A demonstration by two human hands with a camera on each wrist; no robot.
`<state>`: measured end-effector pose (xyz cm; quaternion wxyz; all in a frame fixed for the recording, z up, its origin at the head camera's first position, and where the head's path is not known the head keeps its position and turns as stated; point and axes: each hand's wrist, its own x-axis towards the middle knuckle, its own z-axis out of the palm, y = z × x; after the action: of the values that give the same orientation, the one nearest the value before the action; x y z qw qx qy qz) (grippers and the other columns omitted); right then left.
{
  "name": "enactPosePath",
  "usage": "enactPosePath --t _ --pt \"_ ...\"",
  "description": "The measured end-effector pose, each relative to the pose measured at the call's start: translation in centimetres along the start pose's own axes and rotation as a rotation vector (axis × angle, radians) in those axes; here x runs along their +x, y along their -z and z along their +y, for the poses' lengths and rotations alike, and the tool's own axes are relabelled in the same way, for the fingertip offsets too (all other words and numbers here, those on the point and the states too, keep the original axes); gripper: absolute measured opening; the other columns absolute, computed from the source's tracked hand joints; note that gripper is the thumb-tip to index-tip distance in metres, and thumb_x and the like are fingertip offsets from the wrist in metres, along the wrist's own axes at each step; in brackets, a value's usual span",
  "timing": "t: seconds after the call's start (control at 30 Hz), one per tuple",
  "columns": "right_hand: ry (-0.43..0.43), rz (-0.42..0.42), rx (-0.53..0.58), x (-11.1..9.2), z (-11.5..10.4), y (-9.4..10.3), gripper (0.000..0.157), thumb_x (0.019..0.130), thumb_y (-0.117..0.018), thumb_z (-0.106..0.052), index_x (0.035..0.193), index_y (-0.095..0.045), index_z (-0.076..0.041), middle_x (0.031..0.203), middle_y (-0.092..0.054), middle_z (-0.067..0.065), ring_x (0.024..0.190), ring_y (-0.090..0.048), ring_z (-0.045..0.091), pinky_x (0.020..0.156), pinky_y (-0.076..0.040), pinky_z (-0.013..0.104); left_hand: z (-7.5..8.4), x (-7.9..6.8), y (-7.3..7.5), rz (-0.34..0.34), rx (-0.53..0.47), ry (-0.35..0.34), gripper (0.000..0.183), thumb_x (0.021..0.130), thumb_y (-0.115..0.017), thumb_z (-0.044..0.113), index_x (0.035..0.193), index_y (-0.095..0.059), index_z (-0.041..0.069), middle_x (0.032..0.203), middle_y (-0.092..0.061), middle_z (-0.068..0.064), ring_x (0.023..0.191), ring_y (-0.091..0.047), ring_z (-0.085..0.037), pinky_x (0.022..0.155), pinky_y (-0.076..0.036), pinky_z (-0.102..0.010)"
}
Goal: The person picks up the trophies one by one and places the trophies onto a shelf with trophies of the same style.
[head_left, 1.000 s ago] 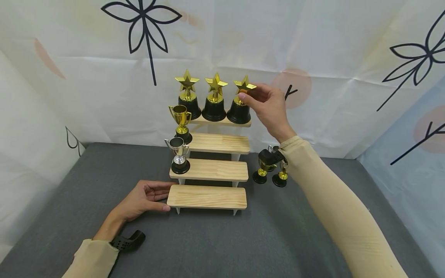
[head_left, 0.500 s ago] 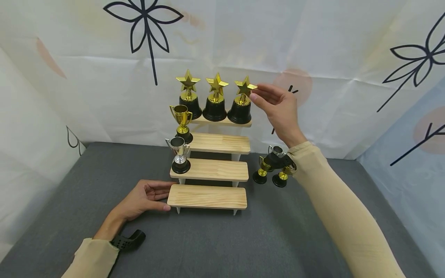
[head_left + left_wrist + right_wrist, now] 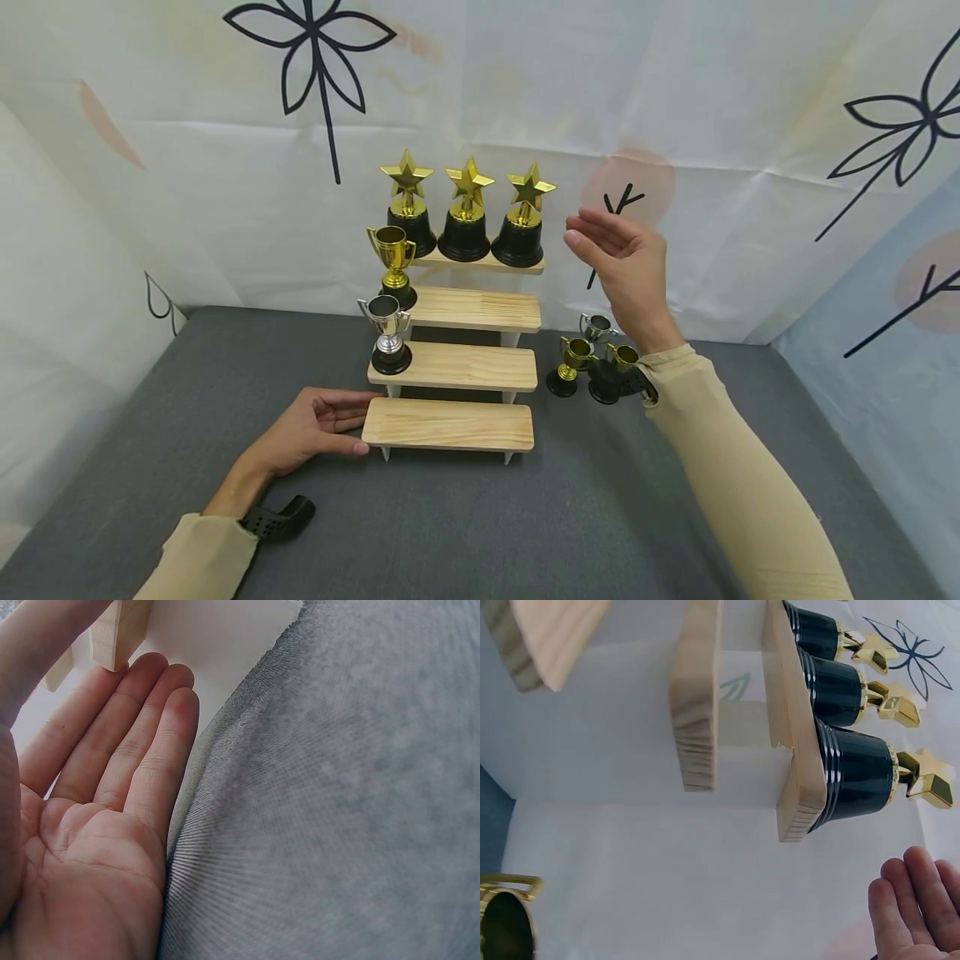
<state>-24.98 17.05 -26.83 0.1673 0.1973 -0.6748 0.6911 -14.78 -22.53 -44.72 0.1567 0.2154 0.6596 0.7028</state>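
Three gold star trophies on black bases line the top step of a wooden tiered stand (image 3: 450, 423). My right hand (image 3: 622, 267) hovers just right of the rightmost star trophy (image 3: 521, 229), apart from it, with nothing in its fingers. Down at the left end of the bottom step, my left hand (image 3: 307, 429) rests with its fingers straight against the stand; the left wrist view shows its fingertips by a wooden edge (image 3: 120, 637). A gold cup trophy (image 3: 394, 258) stands at the left of the second step from the top, and a silver cup trophy (image 3: 388, 333) on the step below.
Right of the stand, two gold cup trophies and a silver cup trophy (image 3: 596, 327) stand close together on the grey table (image 3: 450, 525), partly behind my right wrist strap (image 3: 626, 379). A white patterned cloth (image 3: 487, 83) hangs behind the stand.
My right hand has let go of the rightmost star trophy and drawn away to the right and slightly down. The star trophy stays on the top step. My left hand has not moved.
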Motion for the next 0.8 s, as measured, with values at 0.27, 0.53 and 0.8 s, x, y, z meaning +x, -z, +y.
enactPosePath --t 0.27,0.53,0.8 --pt "0.003 0.019 0.011 -2.3 0.3 1.0 0.038 0.09 -0.072 0.007 0.127 -0.062 0.014 0.11 -0.074 0.007 0.106 -0.07 0.019 0.095 -0.058 0.027 0.0 0.0 0.1 -0.006 0.001 -0.005 0.073 0.078 -0.081 -0.01 0.138 -0.043 -0.024 0.136 -0.06 -0.024 0.12 -0.064 -0.019 0.098 -0.055 -0.036" --pt "-0.008 0.052 0.037 -4.7 1.0 2.1 0.037 0.09 -0.07 0.01 0.127 -0.063 0.012 0.112 -0.074 0.007 0.109 -0.07 0.022 0.096 -0.058 0.029 -0.1 0.0 0.1 -0.012 -0.009 -0.017 0.072 0.078 -0.08 -0.011 0.138 -0.043 -0.024 0.134 -0.064 -0.017 0.12 -0.064 -0.02 0.098 -0.055 -0.036" --pt "-0.026 0.098 0.06 -6.9 1.5 3.1 0.037 0.089 -0.068 0.015 0.126 -0.063 0.013 0.111 -0.075 0.008 0.109 -0.07 0.021 0.096 -0.057 0.029 0.1 0.0 0.0 -0.011 -0.001 -0.014 0.073 0.078 -0.081 -0.01 0.138 -0.043 -0.024 0.135 -0.063 -0.018 0.12 -0.064 -0.019 0.098 -0.055 -0.036"
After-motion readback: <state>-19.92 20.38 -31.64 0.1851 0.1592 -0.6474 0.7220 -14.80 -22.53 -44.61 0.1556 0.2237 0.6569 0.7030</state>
